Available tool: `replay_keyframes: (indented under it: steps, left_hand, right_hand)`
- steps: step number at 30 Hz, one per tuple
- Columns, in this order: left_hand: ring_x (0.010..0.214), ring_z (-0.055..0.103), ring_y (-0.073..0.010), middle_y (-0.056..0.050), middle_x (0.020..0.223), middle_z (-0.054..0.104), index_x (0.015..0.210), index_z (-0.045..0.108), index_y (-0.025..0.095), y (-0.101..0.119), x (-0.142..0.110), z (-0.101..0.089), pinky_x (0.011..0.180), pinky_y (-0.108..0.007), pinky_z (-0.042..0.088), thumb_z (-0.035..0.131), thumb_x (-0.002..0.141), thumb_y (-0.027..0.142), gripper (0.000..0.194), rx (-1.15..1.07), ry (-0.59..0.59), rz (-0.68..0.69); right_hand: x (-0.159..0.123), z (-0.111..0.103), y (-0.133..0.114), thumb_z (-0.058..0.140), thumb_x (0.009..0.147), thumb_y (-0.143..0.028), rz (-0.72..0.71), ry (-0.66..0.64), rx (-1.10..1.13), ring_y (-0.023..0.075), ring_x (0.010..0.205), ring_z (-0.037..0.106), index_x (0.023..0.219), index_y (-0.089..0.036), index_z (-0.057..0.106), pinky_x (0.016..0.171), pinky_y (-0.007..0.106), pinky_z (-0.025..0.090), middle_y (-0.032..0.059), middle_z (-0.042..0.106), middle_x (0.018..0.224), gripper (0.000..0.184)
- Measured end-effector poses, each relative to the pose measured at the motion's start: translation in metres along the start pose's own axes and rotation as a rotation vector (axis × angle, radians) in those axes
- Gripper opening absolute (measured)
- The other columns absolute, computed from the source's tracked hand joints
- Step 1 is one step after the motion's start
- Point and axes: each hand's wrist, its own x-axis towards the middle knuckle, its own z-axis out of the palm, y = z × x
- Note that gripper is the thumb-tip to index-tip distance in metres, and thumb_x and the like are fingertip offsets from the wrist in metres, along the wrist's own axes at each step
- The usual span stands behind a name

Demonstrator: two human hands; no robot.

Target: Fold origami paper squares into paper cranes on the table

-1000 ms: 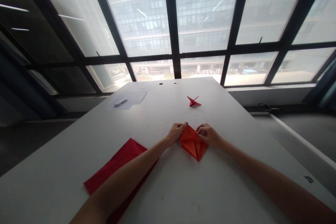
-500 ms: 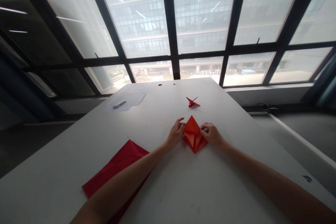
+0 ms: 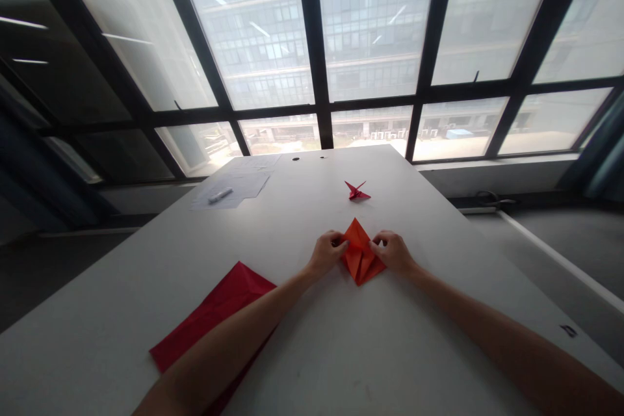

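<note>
An orange sheet of origami paper, folded into a diamond with creased flaps, lies on the white table between my hands. My left hand pinches its left edge between thumb and fingers. On the opposite edge, my right hand pinches the paper in the same way. Just beyond the diamond's top corner sits a small red folded paper crane. A large red sheet of paper rests at the left, partly covered by my left forearm.
White printed sheets lie at the far left of the table, with a whitish marker-like stick on them. A small dark mark shows near the right edge. Windows rise behind the table.
My left hand's fingers, loosely raised by the paper before, have closed in a pinch on its left edge. The right hand keeps its pinch, and the upper flaps have shifted slightly.
</note>
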Motion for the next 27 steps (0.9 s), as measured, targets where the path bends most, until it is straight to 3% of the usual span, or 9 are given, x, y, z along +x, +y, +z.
replay_keyframes:
  steps: [8, 12, 16, 21, 27]
  left_hand:
    - [0.068, 0.058, -0.0158, -0.006, 0.077, 0.068, 0.082, 0.078, 0.015, 0.007, 0.001, -0.006, 0.061, -0.025, 0.042, 0.068, 0.077, 0.036, 0.024, -0.059, -0.113, -0.016]
    - [0.066, 0.059, -0.0165, -0.006, 0.074, 0.069, 0.081, 0.077, 0.014, 0.003, -0.001, -0.002, 0.059, -0.025, 0.042, 0.069, 0.076, 0.034, 0.022, -0.074, -0.055, -0.052]
    - [0.068, 0.059, -0.0164, -0.006, 0.077, 0.070, 0.081, 0.076, 0.015, 0.000, -0.002, 0.002, 0.061, -0.025, 0.043, 0.067, 0.076, 0.031, 0.019, 0.030, 0.019, 0.010]
    - [0.058, 0.049, -0.0114, 0.000, 0.064, 0.061, 0.091, 0.073, 0.014, 0.007, -0.005, 0.005, 0.055, -0.023, 0.035, 0.062, 0.079, 0.028, 0.022, 0.166, 0.051, 0.018]
    - [0.057, 0.045, -0.0098, 0.005, 0.064, 0.053, 0.114, 0.066, 0.018, 0.014, -0.010, 0.007, 0.056, -0.022, 0.035, 0.055, 0.085, 0.030, 0.033, 0.147, -0.089, 0.068]
  right_hand:
    - [-0.001, -0.001, -0.002, 0.061, 0.075, -0.030, -0.028, -0.067, 0.022, 0.0165, 0.064, 0.052, 0.062, -0.020, 0.059, 0.062, 0.027, 0.038, 0.0008, 0.062, 0.065, 0.017]
    - [-0.002, 0.001, 0.001, 0.060, 0.076, -0.033, -0.010, -0.125, 0.061, 0.0145, 0.059, 0.046, 0.060, -0.019, 0.056, 0.058, 0.026, 0.036, -0.0015, 0.056, 0.059, 0.021]
    - [-0.003, 0.003, 0.002, 0.060, 0.076, -0.033, 0.013, -0.145, 0.107, 0.0125, 0.056, 0.041, 0.057, -0.019, 0.051, 0.055, 0.025, 0.032, -0.0035, 0.048, 0.055, 0.026]
    - [-0.004, 0.003, -0.001, 0.060, 0.076, -0.032, 0.020, -0.141, 0.162, 0.0123, 0.057, 0.041, 0.058, -0.018, 0.052, 0.054, 0.025, 0.031, -0.0034, 0.047, 0.055, 0.024]
    - [-0.004, 0.002, -0.001, 0.060, 0.076, -0.028, 0.016, -0.163, 0.191, 0.0122, 0.058, 0.043, 0.063, -0.016, 0.060, 0.054, 0.024, 0.032, -0.0027, 0.054, 0.059, 0.019]
